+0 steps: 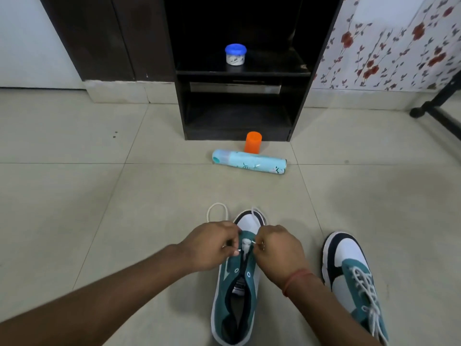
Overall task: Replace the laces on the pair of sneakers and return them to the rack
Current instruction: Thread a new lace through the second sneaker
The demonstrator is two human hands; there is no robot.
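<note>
Left hand (212, 245): fingers pinching one lace (217, 211) end, feeding the lower eyelets.
Right hand (277, 248): pinching the other end, keeping tension even.
Unlaced sneaker (234, 295): lying at 6 o'clock.
Laced sneaker (354, 278): waiting at 4 o'clock.
Rack (239, 73): standing at 12 o'clock.

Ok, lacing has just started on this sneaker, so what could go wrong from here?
Both the left hand and the right hand pinch the white lace at the lowest eyelets of the unlaced sneaker; uneven pulls could leave mismatched ends. The upper eyelets are still empty, so one might get skipped. The spray can lying before the rack could roll or obstruct the return.
</note>
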